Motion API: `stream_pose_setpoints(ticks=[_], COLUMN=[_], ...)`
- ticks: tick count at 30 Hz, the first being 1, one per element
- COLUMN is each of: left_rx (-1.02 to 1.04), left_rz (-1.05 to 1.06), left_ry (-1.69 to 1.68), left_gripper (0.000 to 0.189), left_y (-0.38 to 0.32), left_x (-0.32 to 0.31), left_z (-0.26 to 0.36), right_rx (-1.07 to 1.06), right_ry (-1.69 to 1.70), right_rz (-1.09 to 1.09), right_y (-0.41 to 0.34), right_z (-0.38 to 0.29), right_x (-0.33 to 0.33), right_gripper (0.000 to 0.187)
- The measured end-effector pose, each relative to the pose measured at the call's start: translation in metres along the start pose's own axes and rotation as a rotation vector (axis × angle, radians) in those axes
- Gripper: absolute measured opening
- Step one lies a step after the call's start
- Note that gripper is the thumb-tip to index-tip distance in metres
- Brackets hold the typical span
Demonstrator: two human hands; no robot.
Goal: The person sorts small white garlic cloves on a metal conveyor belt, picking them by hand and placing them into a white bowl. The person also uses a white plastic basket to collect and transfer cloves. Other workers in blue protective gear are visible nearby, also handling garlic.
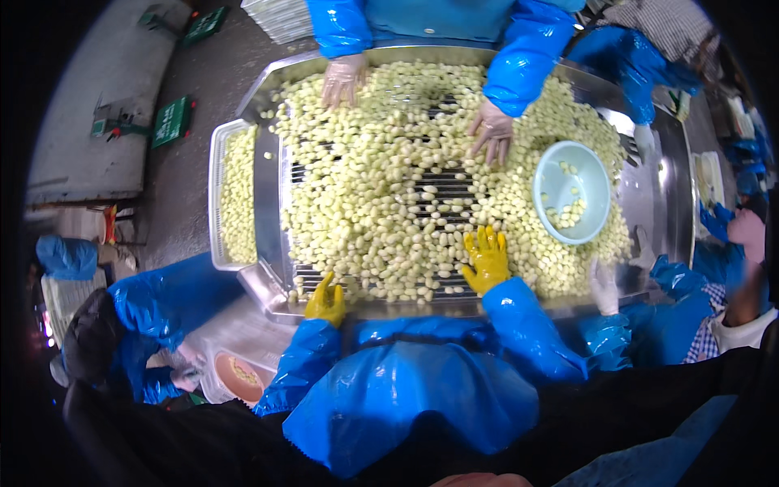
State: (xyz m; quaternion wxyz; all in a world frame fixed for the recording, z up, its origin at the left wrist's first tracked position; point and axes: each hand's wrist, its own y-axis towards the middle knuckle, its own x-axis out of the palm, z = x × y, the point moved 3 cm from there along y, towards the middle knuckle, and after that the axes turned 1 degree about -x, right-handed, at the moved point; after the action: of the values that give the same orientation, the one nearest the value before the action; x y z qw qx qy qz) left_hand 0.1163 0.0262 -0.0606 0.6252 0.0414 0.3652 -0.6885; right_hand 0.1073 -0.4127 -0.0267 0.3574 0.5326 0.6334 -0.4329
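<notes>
Many small pale-green oval fruits (365, 207) cover a slatted metal sorting table (268, 176) in front of me. My left hand (327, 301), in a yellow rubber glove, is at the table's near left edge, its fingers apart beside the bare slats. Farther right, my right hand (489, 262), gloved the same way, lies spread on the fruits with nothing gripped. Dark slats (447, 195) show through a gap in the layer beyond it. To the right of that gap, a light-blue plastic bowl (572, 155) rests on the fruits with a few inside.
Across the table, a co-worker's gloved hands (494, 131) touch the fruits. Other gloved hands (604, 286) work at the right end. A white plastic basket (214, 201) full of fruits adjoins the left end. Green scales (172, 122) stand on the floor beyond it.
</notes>
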Motion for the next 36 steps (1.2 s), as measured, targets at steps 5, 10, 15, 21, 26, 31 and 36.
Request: stream_pose_setpoints(ticks=[5,10,15,21,26,31,36], left_rx=[0.067,0.311,0.23,0.236,0.193,0.358,0.197], left_rz=[-0.02,0.3,0.333,0.349,0.3,0.451,0.393], left_ry=[-0.296,0.266,0.36,0.282,0.339,0.327,0.294], left_gripper=[0.045,0.043,0.038,0.037,0.037,0.027,0.025], left_y=[-0.007,0.004,0.003,-0.001,-0.001,-0.001,-0.004], left_x=[-0.006,-0.054,-0.074,-0.081,-0.075,-0.071,-0.07], left_z=[0.012,0.007,0.001,0.016,0.01,0.002,0.002], right_rx=[-0.257,-0.415,-0.449,-0.476,-0.484,-0.524,-0.729], right_ry=[0.089,0.15,0.047,-0.163,-0.036,0.081,0.278], right_rz=[0.019,0.226,0.103,0.142,0.252,0.257,0.128], right_y=[0.019,0.086,0.134,0.159,0.196,0.261,0.282], right_z=[-0.049,-0.065,-0.096,-0.119,-0.166,-0.262,-0.321], right_x=[0.014,-0.011,0.006,0.062,0.101,0.137,0.136], right_gripper=[0.05,0.064,0.101,0.12,0.122,0.113,0.105])
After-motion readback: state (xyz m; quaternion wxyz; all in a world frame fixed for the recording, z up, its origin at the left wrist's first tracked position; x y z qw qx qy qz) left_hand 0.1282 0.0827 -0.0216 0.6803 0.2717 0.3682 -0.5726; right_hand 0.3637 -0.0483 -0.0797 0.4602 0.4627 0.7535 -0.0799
